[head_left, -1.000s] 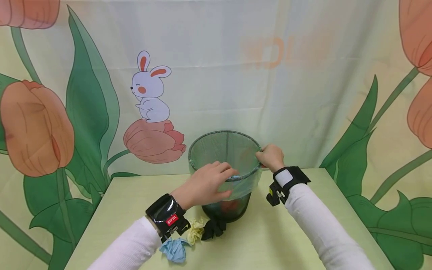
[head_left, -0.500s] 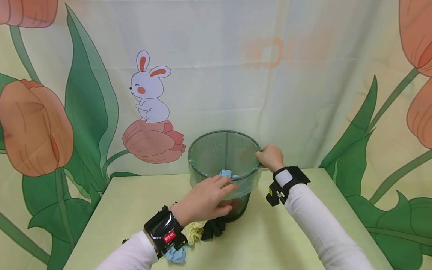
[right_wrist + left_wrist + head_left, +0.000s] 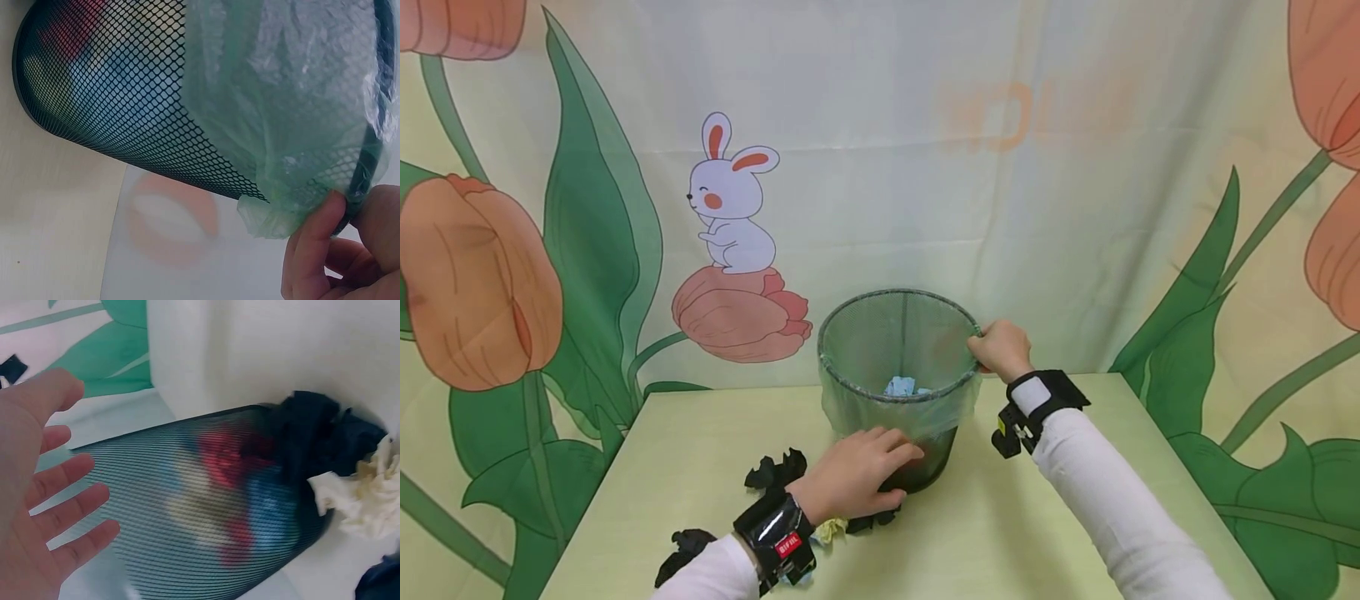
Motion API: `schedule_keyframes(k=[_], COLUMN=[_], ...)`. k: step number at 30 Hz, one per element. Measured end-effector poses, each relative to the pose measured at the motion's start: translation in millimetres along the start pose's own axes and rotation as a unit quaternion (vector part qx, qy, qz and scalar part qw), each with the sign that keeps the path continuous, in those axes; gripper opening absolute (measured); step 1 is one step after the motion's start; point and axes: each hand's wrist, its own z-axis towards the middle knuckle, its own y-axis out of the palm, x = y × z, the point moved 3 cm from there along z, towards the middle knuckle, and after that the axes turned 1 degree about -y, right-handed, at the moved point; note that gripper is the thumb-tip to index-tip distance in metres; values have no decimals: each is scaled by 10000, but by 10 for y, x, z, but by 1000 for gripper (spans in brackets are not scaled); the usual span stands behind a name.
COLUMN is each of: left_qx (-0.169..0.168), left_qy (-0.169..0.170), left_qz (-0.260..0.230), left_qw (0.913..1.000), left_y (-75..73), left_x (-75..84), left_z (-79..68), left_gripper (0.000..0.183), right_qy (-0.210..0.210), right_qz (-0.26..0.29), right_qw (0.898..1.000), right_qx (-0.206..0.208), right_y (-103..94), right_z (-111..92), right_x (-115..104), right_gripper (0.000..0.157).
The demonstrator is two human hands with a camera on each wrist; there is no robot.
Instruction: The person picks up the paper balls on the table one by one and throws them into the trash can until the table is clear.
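Observation:
A black mesh wastebasket (image 3: 938, 457) stands on the table, lined with a thin green bag (image 3: 281, 81) folded over its rim. My right hand (image 3: 1003, 348) grips the rim and bag at the right side. Low in front of the basket, my left hand (image 3: 856, 473) has spread, slightly bent fingers with nothing in them. Below it lie crumpled yellow paper (image 3: 830, 531), which looks cream in the left wrist view, and crumpled black paper (image 3: 871, 522) close to the basket's base. Blue crumpled paper (image 3: 900, 386) shows inside the basket; red and pale pieces show through the mesh.
More crumpled black paper (image 3: 775, 471) lies left of the basket, and another black piece (image 3: 685, 548) is beside the left sleeve. Blue paper (image 3: 799, 577) is mostly hidden under the left wrist. A printed curtain (image 3: 880, 167) hangs behind the table (image 3: 1037, 517).
My left hand has come down from the basket's front rim toward the papers on the table. Blue paper inside and black pieces at the left have come into view. The right hand keeps its grip.

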Motion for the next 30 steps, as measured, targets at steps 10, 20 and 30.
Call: schedule_keyframes(k=[10, 20, 30], left_qx=[-411, -279, -412], left_qy=[-377, -659, -1106], left_qz=[-158, 67, 264], left_qw=[9983, 9974, 9927], left_y=[509, 906, 1187], left_x=[-10, 19, 74], left_z=[-81, -133, -229], left_gripper=[45, 42, 45], right_qy=[-19, -66, -132], right_qz=[62, -17, 62], right_qw=[10000, 10000, 9999], right_qx=[27, 46, 57], right_y=[26, -4, 8], right_z=[-31, -66, -82], right_x=[22, 24, 48], right_gripper=[42, 43, 44])
